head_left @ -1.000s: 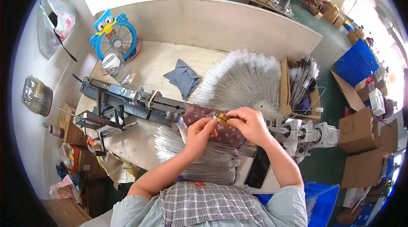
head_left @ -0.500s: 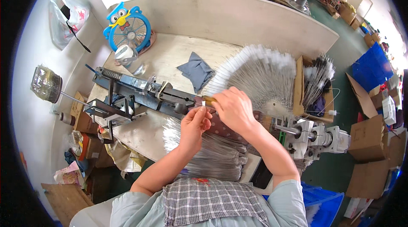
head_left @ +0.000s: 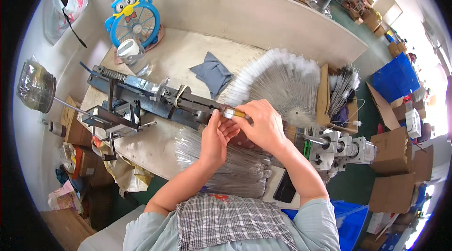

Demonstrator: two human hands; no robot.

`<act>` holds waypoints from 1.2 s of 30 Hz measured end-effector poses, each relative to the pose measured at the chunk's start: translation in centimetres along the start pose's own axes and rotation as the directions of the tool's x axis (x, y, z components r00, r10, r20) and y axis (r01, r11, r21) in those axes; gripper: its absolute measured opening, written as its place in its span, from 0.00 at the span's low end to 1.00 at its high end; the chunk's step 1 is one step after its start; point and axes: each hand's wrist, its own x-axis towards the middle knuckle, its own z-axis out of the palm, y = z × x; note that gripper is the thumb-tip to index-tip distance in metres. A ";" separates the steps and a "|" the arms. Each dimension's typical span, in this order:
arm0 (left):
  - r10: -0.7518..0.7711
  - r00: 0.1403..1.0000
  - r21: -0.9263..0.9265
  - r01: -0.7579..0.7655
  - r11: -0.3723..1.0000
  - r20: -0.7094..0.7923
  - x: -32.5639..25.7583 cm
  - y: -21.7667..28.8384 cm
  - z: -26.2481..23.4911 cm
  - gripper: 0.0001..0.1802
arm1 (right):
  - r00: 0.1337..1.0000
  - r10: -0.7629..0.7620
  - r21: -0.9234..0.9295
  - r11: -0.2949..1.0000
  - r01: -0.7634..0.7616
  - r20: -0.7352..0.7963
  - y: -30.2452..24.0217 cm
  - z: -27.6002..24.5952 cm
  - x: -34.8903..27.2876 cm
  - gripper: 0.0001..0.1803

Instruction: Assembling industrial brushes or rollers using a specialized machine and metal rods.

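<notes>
My right hand (head_left: 262, 125) pinches a small brass-and-silver fitting (head_left: 234, 113) at the right end of a long dark metal machine (head_left: 150, 99) on the bench. My left hand (head_left: 215, 139) sits just beside it, with its fingertips touching the same spot; whether it grips the fitting I cannot tell. A fan of thin wire brushes with white tips (head_left: 280, 80) lies spread behind my hands. A pile of bare thin wires (head_left: 230, 166) lies under my left forearm.
A grey cloth (head_left: 212, 73) lies on the bench behind the machine. A blue owl-shaped fan (head_left: 133, 18) stands at the back left. A cardboard box of brushes (head_left: 341, 95) and a metal motor unit (head_left: 341, 150) sit at right. Cartons and blue crates line the floor.
My hands and the fitting have shifted left along the machine toward its right end. The view has tilted down and left.
</notes>
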 end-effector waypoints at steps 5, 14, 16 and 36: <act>0.082 0.996 -0.196 -0.089 0.977 -0.044 -0.4 -0.7 0.2 0.17 | 0.969 -0.143 -0.230 0.969 0.095 -0.199 -1.1 2.5 -0.6 0.16; 0.143 0.989 -0.174 -0.148 0.974 -0.045 0.0 -1.5 0.1 0.06 | 0.927 -0.296 -0.274 0.934 0.229 -0.232 0.6 1.1 -1.4 0.14; 0.135 0.989 -0.151 -0.143 0.978 -0.063 0.0 -1.3 0.4 0.06 | 0.918 -0.314 -0.266 0.931 0.249 -0.241 1.0 0.8 -1.5 0.14; 0.056 0.991 -0.337 -0.093 0.937 -0.118 -0.1 -1.0 0.4 0.06 | 0.943 -0.282 -0.176 0.952 0.251 -0.177 0.1 0.8 -0.8 0.14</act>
